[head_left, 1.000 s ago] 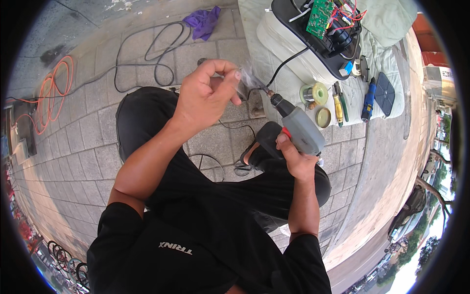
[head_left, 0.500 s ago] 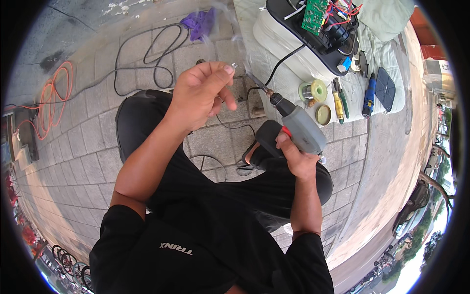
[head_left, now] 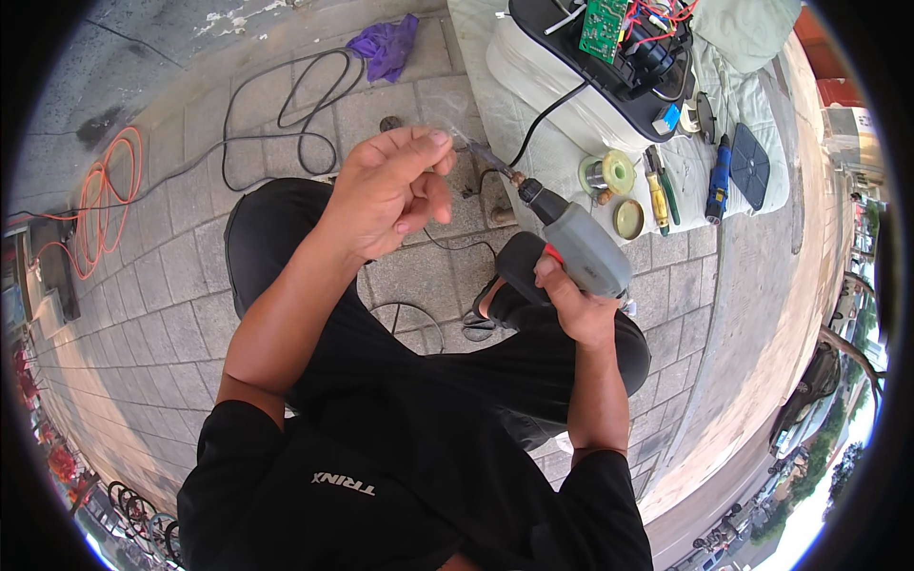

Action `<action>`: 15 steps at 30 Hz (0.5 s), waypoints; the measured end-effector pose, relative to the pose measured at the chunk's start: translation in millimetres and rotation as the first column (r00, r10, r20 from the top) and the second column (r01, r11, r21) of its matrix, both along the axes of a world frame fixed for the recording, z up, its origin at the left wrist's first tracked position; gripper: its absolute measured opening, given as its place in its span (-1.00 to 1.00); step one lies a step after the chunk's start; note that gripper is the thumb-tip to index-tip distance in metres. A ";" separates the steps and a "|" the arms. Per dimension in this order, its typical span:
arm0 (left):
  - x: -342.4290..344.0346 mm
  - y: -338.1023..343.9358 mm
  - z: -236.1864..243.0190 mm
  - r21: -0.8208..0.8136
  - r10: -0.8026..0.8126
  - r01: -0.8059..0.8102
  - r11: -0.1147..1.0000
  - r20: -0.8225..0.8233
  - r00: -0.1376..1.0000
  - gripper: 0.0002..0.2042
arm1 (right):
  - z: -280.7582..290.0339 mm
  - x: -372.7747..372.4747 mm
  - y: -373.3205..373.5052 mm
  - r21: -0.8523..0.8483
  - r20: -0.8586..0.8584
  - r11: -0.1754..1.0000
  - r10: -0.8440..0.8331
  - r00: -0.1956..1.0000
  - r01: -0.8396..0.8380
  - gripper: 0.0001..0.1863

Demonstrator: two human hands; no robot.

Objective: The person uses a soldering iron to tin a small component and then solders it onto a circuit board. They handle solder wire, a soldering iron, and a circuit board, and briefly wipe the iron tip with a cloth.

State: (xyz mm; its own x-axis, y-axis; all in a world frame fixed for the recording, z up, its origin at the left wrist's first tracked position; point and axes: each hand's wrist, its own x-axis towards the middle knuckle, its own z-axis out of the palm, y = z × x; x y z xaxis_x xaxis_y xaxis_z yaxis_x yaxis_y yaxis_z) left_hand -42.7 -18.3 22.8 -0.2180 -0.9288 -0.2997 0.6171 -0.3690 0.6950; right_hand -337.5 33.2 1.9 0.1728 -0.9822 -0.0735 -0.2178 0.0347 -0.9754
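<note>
Near the middle, my left hand (head_left: 386, 190) has thumb and index finger pinched at a small, pale bit that I cannot make out. The metal tip (head_left: 486, 157) of a grey soldering gun (head_left: 586, 247) with a red trigger reaches beside these fingertips, with faint smoke above. My right hand (head_left: 571, 305) grips that gun, angled up and leftward. On the pale cloth (head_left: 514, 124) to the right lie a solder spool (head_left: 619, 176), a round open tin (head_left: 628, 219), yellow-handled and green-handled tools (head_left: 657, 195), a blue tool (head_left: 719, 181) and a black flat plate (head_left: 749, 167).
An opened white-and-black appliance (head_left: 524, 67) with a green circuit board (head_left: 600, 29) and wires sits on the cloth. Coiled dark cable (head_left: 305, 138), an orange cable (head_left: 95, 190) and purple fabric (head_left: 381, 52) lie on the paving. Bikes and vehicles show at the rims.
My left hand has shifted slightly left, its fingertips drawing back a little from where they were. The smoke that rose from the tip has thinned. My right hand has barely moved.
</note>
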 end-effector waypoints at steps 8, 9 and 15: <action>-5.2 1.8 5.8 -0.008 0.050 -0.050 0.999 0.155 0.987 -0.81 | 2.4 4.6 -0.5 -0.028 0.012 0.999 -0.024 1.000 0.024 -0.82; -5.5 1.9 6.1 -0.011 0.056 -0.055 0.998 0.175 0.983 -0.83 | 3.9 5.7 -0.7 -0.056 -0.004 0.998 -0.004 1.000 0.004 -0.86; -5.6 2.0 7.0 -0.011 0.063 -0.062 0.998 0.187 0.980 -0.86 | 3.4 5.7 -0.8 -0.069 -0.012 0.997 0.024 1.000 -0.025 -0.85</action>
